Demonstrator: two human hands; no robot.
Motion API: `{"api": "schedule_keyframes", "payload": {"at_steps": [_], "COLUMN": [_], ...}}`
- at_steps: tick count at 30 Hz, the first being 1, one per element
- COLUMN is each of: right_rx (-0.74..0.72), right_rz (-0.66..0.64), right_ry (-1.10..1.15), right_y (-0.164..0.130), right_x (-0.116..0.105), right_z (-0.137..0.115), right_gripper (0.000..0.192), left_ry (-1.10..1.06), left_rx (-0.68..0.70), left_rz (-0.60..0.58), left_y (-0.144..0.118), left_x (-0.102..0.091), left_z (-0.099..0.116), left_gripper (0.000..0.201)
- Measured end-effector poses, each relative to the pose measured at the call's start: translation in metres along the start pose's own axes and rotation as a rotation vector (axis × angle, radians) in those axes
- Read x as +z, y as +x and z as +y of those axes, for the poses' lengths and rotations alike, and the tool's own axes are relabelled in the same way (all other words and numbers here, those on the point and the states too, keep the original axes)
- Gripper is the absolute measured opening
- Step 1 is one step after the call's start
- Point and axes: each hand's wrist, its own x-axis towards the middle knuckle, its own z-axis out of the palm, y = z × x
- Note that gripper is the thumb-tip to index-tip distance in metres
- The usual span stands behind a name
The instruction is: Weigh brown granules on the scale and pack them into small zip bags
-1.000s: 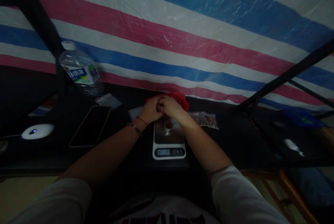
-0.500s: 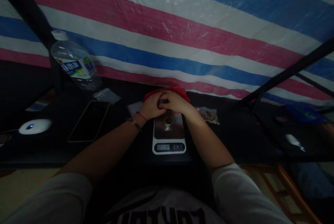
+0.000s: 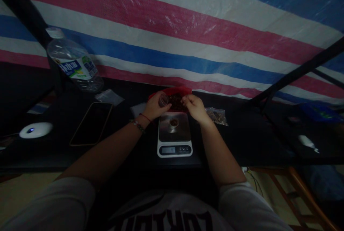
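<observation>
A small clear cup (image 3: 163, 99) is held in my left hand (image 3: 152, 108), its fingers wrapped round the side. My right hand (image 3: 196, 108) is over the right side of an open red bag (image 3: 185, 90). Its fingertips are pinched together, and whatever is between them is too small to make out. Dark brown pieces (image 3: 176, 102) lie in the bag between my hands. Just in front of the bag stands a white kitchen scale (image 3: 174, 136) with a steel plate and a lit display. On the plate sits a small round cap (image 3: 173, 128) with brown bits in it.
A clear bag of brown pieces (image 3: 217, 116) lies right of my right hand. To the left are a phone (image 3: 91, 124), a white mouse (image 3: 36, 130), a plastic bag (image 3: 109, 97) and a large bottle (image 3: 75, 66). A striped sheet (image 3: 172, 37) hangs behind the table.
My hands were together at the clear cup above the scale's far edge. They have separated: the left keeps the cup, the right has moved right, over the bag, exposing the dark pieces.
</observation>
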Motion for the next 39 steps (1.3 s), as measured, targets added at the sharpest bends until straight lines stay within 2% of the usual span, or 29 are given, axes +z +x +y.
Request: {"api": "schedule_keyframes", "payload": {"at_steps": [2, 5, 7, 10, 11, 13, 16, 18, 23, 28, 31, 34, 36, 39], "right_rx": [-0.063, -0.148, -0.179, -0.216, -0.225, -0.236, -0.216, -0.189, -0.087, 0.03, 0.005, -0.123, -0.202, -0.249], "right_rz": [-0.086, -0.302, -0.401, -0.435, -0.435, -0.44, -0.422, -0.371, -0.12, 0.081, 0.077, 0.036, 0.014, -0.017], "right_ry": [0.071, 0.166, 0.178, 0.089, 0.054, 0.013, 0.017, 0.055, 0.219, 0.434, 0.388, 0.224, 0.133, 0.068], "right_y": [-0.006, -0.019, -0.028, -0.036, -0.037, -0.038, -0.038, -0.038, -0.037, -0.033, -0.026, -0.017, -0.011, -0.005], "right_x": [-0.001, -0.003, -0.002, 0.002, 0.004, 0.007, 0.01, 0.009, 0.011, 0.026, 0.032, 0.03, 0.026, 0.024], "right_z": [0.003, 0.004, 0.0, -0.007, -0.009, -0.011, -0.011, -0.01, -0.004, 0.008, 0.006, -0.006, -0.015, -0.024], "right_gripper": [0.029, 0.032, 0.042, 0.068, 0.07, 0.062, 0.043, 0.038, 0.049, 0.062, 0.044, 0.025, 0.022, 0.028], "left_ry": [-0.03, -0.059, -0.059, -0.056, -0.055, -0.053, -0.058, -0.076, -0.087, 0.029, 0.057, 0.025, -0.006, -0.059], "left_rx": [-0.003, 0.01, 0.008, -0.006, -0.009, -0.016, -0.027, -0.021, 0.045, 0.133, 0.152, 0.144, 0.119, 0.071], "left_rz": [-0.016, -0.018, -0.004, 0.018, 0.022, 0.03, 0.024, 0.007, -0.089, -0.159, -0.16, -0.148, -0.129, -0.073], "left_y": [0.0, 0.0, 0.001, 0.001, 0.001, 0.001, 0.001, 0.0, -0.001, -0.004, -0.005, -0.005, -0.006, -0.006], "left_x": [0.001, 0.002, 0.002, 0.003, 0.003, 0.002, 0.001, -0.001, -0.002, -0.002, -0.003, -0.004, -0.004, -0.004], "left_z": [-0.001, -0.003, -0.005, -0.008, -0.008, -0.008, -0.006, -0.004, 0.003, 0.011, 0.014, 0.013, 0.012, 0.011], "left_gripper": [0.038, 0.04, 0.045, 0.048, 0.049, 0.05, 0.052, 0.053, 0.047, 0.042, 0.039, 0.038, 0.038, 0.037]}}
